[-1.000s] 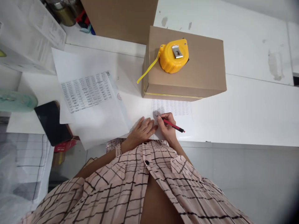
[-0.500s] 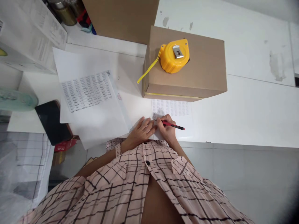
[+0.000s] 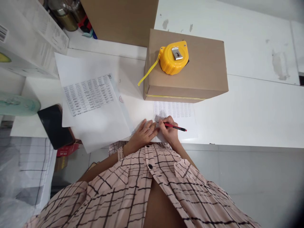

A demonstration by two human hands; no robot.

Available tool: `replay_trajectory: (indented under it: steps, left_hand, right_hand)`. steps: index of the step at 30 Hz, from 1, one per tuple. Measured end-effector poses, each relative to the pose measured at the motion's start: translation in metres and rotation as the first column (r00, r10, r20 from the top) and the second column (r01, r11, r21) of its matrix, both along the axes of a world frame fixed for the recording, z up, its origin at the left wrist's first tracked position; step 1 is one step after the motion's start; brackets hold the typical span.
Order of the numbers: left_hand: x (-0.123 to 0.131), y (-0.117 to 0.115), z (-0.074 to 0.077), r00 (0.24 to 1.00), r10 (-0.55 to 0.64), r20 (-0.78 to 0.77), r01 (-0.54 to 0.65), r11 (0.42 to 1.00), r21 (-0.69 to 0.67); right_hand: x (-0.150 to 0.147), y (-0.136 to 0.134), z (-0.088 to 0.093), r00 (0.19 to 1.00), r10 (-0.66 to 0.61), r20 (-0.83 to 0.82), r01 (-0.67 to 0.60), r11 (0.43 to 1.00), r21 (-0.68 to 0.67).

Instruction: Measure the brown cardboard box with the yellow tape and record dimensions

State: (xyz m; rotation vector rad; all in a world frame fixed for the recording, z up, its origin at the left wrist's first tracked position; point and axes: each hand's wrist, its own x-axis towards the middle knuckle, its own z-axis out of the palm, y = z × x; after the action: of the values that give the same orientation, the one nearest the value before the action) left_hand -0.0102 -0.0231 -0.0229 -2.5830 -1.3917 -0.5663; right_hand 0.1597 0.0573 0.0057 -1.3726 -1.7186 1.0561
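My right hand (image 3: 169, 131) grips a red pen (image 3: 175, 127), its tip down on a printed sheet (image 3: 177, 110) at the near edge of the white table (image 3: 249, 110). My left hand (image 3: 143, 134) lies flat on the paper beside it, fingers stretched out and touching the right hand. Just beyond the sheet stands a brown cardboard box (image 3: 204, 68) with a yellow tape measure (image 3: 173, 57) resting on top, a short length of yellow tape hanging off its left side.
Loose printed papers (image 3: 89, 93) lie to the left. A black phone (image 3: 55, 126) sits at the table's left edge beside a pale green bottle (image 3: 17, 104). A larger brown box (image 3: 118, 19) and a white carton (image 3: 26, 38) stand at the back.
The pen has tilted flatter and its tip shifted slightly on the sheet. The left hand stays flat in place. The view drifted a little.
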Motion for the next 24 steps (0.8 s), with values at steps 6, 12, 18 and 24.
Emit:
replay_trajectory:
  steps: [6, 12, 18, 24]
  left_hand:
    - [0.0009, 0.0, 0.0018, 1.0, 0.019, -0.003, -0.019, 1.0, 0.025]
    - [0.0005, -0.0013, -0.0004, 1.0, 0.01, 0.015, -0.01, 1.0, -0.029]
    - [0.0005, -0.0012, -0.0013, 1.0, 0.007, 0.016, -0.007, 1.0, -0.026]
    - [0.0004, -0.0012, -0.0007, 1.0, 0.013, -0.018, -0.013, 0.999, -0.034]
  right_hand:
    - [-0.0007, -0.0001, 0.001, 1.0, 0.012, 0.011, -0.012, 1.0, -0.003]
    - [-0.0001, 0.0006, 0.0027, 1.0, 0.014, 0.006, -0.014, 1.0, 0.007]
    - [0.0003, -0.0004, 0.0014, 1.0, 0.008, -0.017, -0.008, 1.0, 0.007]
    - [-0.0005, 0.0005, 0.001, 1.0, -0.016, -0.018, 0.016, 1.0, 0.006]
